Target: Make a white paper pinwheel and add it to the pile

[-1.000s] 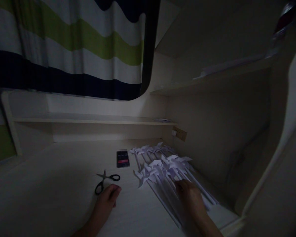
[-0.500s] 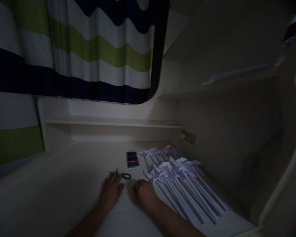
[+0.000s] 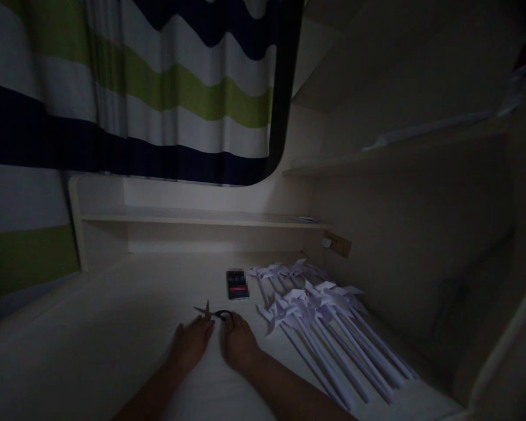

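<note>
A pair of scissors [image 3: 207, 313] with dark handles lies on the pale desktop, its blades spread apart, one pointing left and one pointing away from me. My left hand [image 3: 191, 344] is curled at the near side of the scissors, its fingertips at the pivot and covering the nearer handle. At the right-hand loop, the fingers of my right hand [image 3: 241, 344] are closed on the handle's edge. Dim light blurs the fine finger contact.
Several white paper pinwheels [image 3: 315, 304] with paper-tube sticks lie to the right. Behind the scissors is a phone [image 3: 237, 285]. A low shelf [image 3: 201, 217] runs along the back, near a wall socket [image 3: 342, 245]. A striped curtain [image 3: 193, 93] hangs above left.
My right hand has moved left and forward to the scissors handle. My left hand has drawn back slightly from over the blades, its fingers now curled, uncovering more of the scissors.
</note>
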Demonstrator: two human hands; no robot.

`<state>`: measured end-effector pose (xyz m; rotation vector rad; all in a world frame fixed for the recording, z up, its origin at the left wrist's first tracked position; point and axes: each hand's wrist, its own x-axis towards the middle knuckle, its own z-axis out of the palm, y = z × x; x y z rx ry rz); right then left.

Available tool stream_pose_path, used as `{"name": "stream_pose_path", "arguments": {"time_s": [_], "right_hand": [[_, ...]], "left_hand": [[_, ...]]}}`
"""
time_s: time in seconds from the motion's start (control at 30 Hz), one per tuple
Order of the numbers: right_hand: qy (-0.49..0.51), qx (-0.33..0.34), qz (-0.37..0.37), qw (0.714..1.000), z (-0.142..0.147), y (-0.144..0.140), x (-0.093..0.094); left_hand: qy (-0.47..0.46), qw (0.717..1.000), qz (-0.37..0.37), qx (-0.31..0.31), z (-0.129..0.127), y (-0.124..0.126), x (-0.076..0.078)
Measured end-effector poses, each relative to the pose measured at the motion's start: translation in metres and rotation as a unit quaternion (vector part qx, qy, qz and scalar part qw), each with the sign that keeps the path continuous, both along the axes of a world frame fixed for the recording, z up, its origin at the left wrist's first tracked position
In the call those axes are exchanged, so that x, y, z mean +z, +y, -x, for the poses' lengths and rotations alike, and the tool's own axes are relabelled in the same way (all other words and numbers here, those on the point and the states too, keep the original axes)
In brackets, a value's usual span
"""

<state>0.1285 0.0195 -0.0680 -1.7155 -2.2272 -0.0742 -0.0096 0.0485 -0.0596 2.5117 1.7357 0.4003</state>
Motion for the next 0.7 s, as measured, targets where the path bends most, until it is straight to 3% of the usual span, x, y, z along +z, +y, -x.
{"name": "stream_pose_path", "arguments": {"time_s": [0.2, 0.33, 0.43, 0.53, 0.7], "right_hand": [[0.028, 0.045, -0.023, 0.998, 0.026, 0.007, 0.004], [0.05, 0.045, -0.039, 0.997, 0.033, 0.011, 0.005], [0.065, -0.007, -0.048, 0.997, 0.027, 0.024, 0.009], [0.075, -0.1, -0.07, 0.99, 0.016, 0.043, 0.016], [0.083, -0.222, -0.088, 0.968, 0.004, 0.073, 0.022]], "left_hand": [[-0.028, 0.997, -0.034, 0.067, 0.017, 0.015, 0.006], [-0.026, 0.991, -0.093, 0.09, 0.021, 0.024, 0.002], [0.0, 0.988, -0.113, 0.103, 0.02, 0.029, -0.006], [-0.002, 0.989, -0.108, 0.103, 0.019, 0.033, -0.01], [-0.028, 0.987, -0.118, 0.102, 0.021, 0.036, -0.007]]}}
